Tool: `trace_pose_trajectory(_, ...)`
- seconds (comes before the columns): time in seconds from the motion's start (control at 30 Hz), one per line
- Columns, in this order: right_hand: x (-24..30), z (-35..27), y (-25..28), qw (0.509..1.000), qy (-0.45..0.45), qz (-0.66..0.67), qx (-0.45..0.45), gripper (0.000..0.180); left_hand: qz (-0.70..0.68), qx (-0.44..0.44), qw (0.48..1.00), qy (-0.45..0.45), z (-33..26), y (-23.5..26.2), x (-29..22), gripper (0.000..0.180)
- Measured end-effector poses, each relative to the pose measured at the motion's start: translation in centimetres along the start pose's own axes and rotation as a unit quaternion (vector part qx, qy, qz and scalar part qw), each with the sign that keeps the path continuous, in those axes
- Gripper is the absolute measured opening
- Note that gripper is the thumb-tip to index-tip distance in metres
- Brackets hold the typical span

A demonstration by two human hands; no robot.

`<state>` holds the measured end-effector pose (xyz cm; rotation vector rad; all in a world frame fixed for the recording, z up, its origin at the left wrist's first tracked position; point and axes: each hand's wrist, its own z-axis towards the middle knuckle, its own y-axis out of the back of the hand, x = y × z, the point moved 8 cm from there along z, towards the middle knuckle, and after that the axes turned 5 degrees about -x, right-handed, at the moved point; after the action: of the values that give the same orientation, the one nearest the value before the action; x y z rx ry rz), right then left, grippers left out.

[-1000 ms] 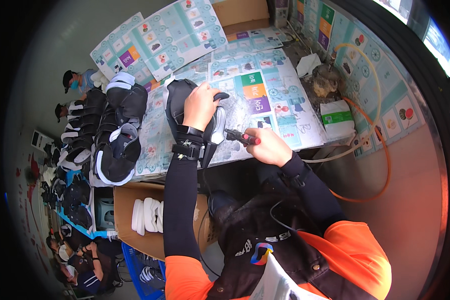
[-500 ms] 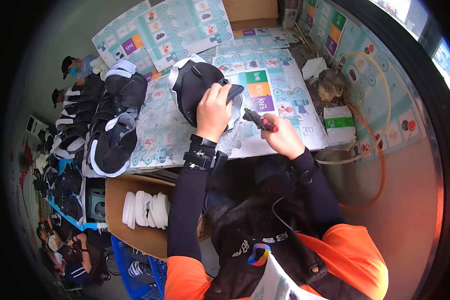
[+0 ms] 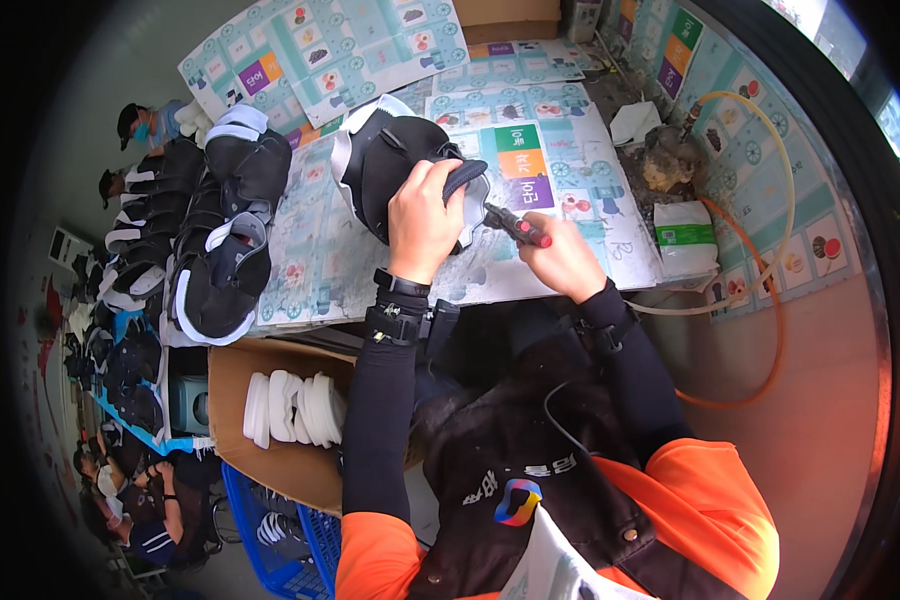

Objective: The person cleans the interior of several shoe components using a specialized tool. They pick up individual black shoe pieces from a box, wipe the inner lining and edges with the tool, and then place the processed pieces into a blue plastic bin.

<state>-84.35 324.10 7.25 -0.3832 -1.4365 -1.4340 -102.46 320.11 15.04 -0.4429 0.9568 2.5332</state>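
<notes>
A black shoe upper (image 3: 372,185) with a pale grey-white lining edge is tilted above the covered table. My left hand (image 3: 418,228) is closed around its collar, the thumb pressing near the folded dark edge. In my right hand (image 3: 567,260), the fingers wrap a slim black hand tool (image 3: 510,224) with a red end; its exact kind I cannot make out. The tool's dark tip reaches the pale lining at the upper's opening, though whether it touches is unclear.
Rows of black shoe uppers (image 3: 238,180) line the table's left side. A carton (image 3: 232,385) with white foam-like pieces and a blue basket (image 3: 260,545) stand lower left. Right of the table are a white packet (image 3: 686,240), a yellowish hose (image 3: 792,190) and an orange hose (image 3: 776,330).
My right hand has brought the tool slightly left and up, so its tip is now at the upper's lining. My left hand and the upper have shifted slightly left.
</notes>
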Motion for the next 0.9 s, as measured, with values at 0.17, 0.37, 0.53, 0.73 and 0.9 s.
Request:
trace_pose_trajectory(0.17, -0.1, -0.2, -0.5, 0.999, -0.021, -0.006, 0.035, 0.018, 0.004, 0.003, 1.0, 0.007, -0.1, 0.4, 0.3, 0.024)
trace_pose_trajectory(0.37, -0.2, 0.2, 0.3, 1.0, -0.026, 0.005, -0.007, 0.018, 0.014, 0.025, 1.0, 0.01, -0.1, 0.5, 0.1, 0.025)
trace_pose_trajectory(0.53, 1.2, -0.4, -0.5, 0.998, 0.003, -0.018, 0.057, 0.021, 0.102, 0.031, 0.994, -0.035, 0.3, 0.5, 0.6, 0.034)
trace_pose_trajectory(0.73, 1.2, -0.8, 2.5, 0.993, -0.037, 0.107, 0.019, 0.018, 0.238, -0.166, 0.955, -0.066, 1.1, 4.6, 2.1, 0.06)
trace_pose_trajectory(0.9, 0.1, -1.4, 2.6, 0.996, -0.056, 0.063, 0.038, 0.022, 0.167, -0.086, 0.982, -0.012, -3.7, 0.7, 2.2, 0.055)
